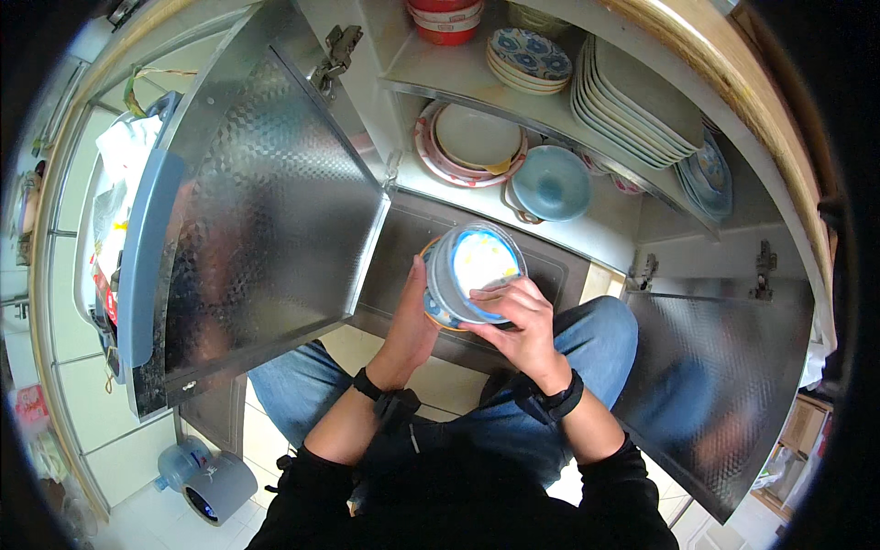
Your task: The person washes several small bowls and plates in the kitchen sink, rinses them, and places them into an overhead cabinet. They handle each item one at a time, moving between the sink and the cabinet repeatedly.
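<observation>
Between my hands, in front of the open cabinet, is a nested stack of bowls (pixel 487 260); the top one is white inside with a blue rim. A clear, glass-like bowl (pixel 448 275) surrounds it, and an orange-rimmed, blue-patterned dish (pixel 440 313) shows underneath. My left hand (pixel 410 323) supports the stack from the left, its thumb up along the side and its fingers hidden below. With fingers over the near rim and thumb beneath, my right hand (pixel 521 317) grips the bowls. Whether they are being parted cannot be told.
Steel cabinet doors (pixel 268 206) (pixel 715 385) stand open on both sides. Upper shelf (pixel 440 69): red bowls (pixel 447 31), patterned dishes (pixel 529 58), upright rectangular plates (pixel 639 103). Below sit stacked plates (pixel 479 134) and a blue-green bowl (pixel 552 182). A bin (pixel 151 261) hangs on the left door.
</observation>
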`<state>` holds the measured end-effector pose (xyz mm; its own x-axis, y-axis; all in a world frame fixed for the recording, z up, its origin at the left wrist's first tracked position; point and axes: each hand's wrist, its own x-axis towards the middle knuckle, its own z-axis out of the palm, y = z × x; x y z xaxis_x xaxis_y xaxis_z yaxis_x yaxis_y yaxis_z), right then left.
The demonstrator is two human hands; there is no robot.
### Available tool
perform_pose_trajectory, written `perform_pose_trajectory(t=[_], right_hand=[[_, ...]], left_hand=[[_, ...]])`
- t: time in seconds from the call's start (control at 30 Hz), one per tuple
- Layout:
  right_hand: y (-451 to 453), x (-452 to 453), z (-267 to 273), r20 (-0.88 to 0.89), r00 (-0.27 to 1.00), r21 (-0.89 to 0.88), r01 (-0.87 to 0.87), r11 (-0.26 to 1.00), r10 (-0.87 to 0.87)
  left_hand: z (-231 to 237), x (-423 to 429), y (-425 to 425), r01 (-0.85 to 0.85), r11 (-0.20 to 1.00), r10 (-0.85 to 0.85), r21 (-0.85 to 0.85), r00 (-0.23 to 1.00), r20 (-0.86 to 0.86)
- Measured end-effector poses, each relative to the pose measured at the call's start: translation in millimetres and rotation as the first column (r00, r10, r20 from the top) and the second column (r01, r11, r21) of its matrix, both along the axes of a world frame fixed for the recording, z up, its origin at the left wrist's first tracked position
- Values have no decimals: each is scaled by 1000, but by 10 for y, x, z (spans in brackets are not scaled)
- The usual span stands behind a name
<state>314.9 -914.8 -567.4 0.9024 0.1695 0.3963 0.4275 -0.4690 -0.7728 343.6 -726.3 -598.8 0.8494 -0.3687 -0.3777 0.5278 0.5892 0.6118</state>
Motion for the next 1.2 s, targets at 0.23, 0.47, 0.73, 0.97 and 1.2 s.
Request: perform_pose_trajectory(t=[0.23,0.47,0.73,0.97,1.2], right_hand=[[-307,-31,-146,-360,925,809,245,534,122],[-683,-72,-65,-288,939,956,293,-1,186],[-754,-121,-31,-270,952,960,277,-31,146],[-779,-158,-94,-231,957,971,239,-25,176],[-797,-172,-117,-250,943,967,252,17,219]], left_hand=[[-45,88,21,-151,974,177,168,972,-154],[607,929,-82,-879,136,-582,458,303,755],[799,2528,-875,-665,639,161,387,608,777],[376,3425,-1175,-816,-96,-625,570,495,603],[454,3562,-1228,-787,-181,-655,589,543,525]])
